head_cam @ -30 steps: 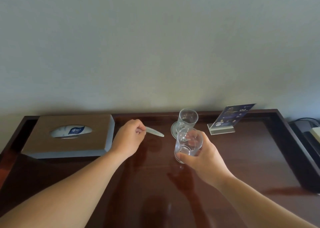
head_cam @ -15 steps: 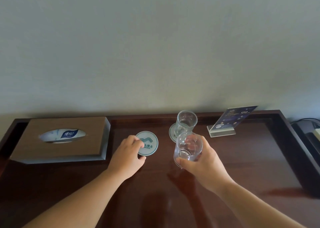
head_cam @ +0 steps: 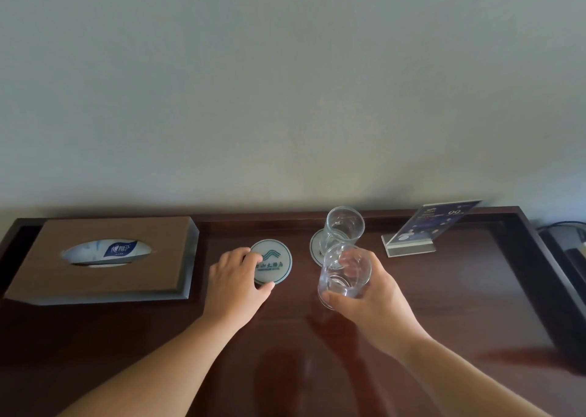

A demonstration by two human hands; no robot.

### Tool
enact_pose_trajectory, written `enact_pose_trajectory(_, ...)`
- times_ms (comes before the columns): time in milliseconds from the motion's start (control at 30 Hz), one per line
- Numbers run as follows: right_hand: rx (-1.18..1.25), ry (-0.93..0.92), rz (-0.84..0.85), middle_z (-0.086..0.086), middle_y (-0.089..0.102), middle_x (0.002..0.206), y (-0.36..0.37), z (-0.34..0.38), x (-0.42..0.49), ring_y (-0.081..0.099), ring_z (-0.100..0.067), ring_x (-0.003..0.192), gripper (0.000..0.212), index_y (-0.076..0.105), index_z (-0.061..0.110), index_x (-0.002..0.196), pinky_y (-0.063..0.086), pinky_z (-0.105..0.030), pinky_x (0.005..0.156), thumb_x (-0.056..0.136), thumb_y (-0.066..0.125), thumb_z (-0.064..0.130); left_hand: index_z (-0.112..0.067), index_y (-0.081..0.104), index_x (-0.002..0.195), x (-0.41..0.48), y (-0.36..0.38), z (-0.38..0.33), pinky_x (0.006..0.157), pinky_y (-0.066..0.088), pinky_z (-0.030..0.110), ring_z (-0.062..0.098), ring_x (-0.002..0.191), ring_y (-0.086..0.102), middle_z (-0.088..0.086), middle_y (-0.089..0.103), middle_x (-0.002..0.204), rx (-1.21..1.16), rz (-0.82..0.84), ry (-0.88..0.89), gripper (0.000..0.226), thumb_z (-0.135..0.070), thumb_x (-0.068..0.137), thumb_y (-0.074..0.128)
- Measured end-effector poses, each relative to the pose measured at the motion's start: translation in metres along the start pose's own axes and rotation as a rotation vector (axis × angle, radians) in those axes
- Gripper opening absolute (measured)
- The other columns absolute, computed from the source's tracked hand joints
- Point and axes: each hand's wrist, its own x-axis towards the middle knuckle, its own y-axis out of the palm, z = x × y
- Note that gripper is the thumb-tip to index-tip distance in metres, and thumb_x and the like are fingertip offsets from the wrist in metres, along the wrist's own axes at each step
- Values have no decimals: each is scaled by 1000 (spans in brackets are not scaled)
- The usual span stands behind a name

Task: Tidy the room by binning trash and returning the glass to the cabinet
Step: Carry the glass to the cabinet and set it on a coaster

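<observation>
My right hand (head_cam: 374,299) grips a clear empty glass (head_cam: 345,272) and holds it just above the dark wooden cabinet top (head_cam: 444,305). Behind it a second clear glass (head_cam: 344,229) stands upright on a round coaster (head_cam: 315,247). My left hand (head_cam: 236,285) rests at the left edge of another round white coaster (head_cam: 276,261) with a green wave logo, which lies flat on the wood; fingers and thumb touch its rim.
A brown tissue box (head_cam: 104,258) sits at the left. A slanted acrylic sign holder (head_cam: 421,229) stands at the back right. A raised rim (head_cam: 545,258) edges the top; dark equipment with a cable (head_cam: 567,242) lies beyond it on the right.
My left hand has laid the coaster, held up on edge a second ago, flat on the wood. The glass in my right hand has barely moved.
</observation>
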Motion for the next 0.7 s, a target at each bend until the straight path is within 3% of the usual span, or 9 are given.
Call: enact_pose_trajectory(700, 32, -11, 9, 30, 62, 104, 4, -2, 10, 61, 5, 98, 59, 49, 48, 110, 49, -29, 90, 64, 82, 33, -25, 57, 115, 18, -2, -2, 95, 35, 38, 19, 124, 46, -7, 53, 133, -107, 26, -68, 52, -40, 70, 76)
